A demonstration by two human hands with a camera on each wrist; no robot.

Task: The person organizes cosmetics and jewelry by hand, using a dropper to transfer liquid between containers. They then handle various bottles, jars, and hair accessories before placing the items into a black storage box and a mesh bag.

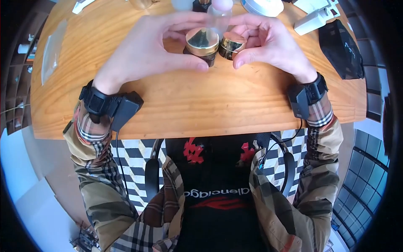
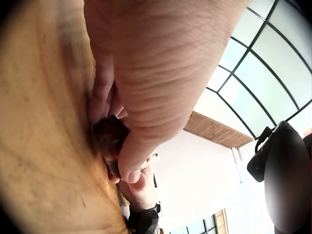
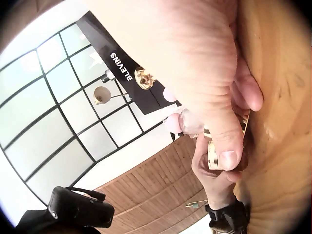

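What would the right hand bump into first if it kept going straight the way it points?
Probably the bigger gold-lidded jar at the left hand. The small gold-lidded jar in the right hand would likely meet it first, though the depth is hard to judge.

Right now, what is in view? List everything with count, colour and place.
Big jar: one, gold lid, dark body, between the hands
Small jar: one, gold lid, right of it
Clear bottle: one, pink cap, behind jars
Dark bottle: one, far edge
Tub: one, white, far edge
White bottle: one, far right
Pouch: one, black, right
Plastic sleeve: one, clear, left
Table: one, light wood, centre
Tiles: many, black and white, floor
Cut-off items: far edge, unclear
Wrist cameras: two, black, on wrists
Left hand: one, gripping big jar
Right hand: one, gripping small jar
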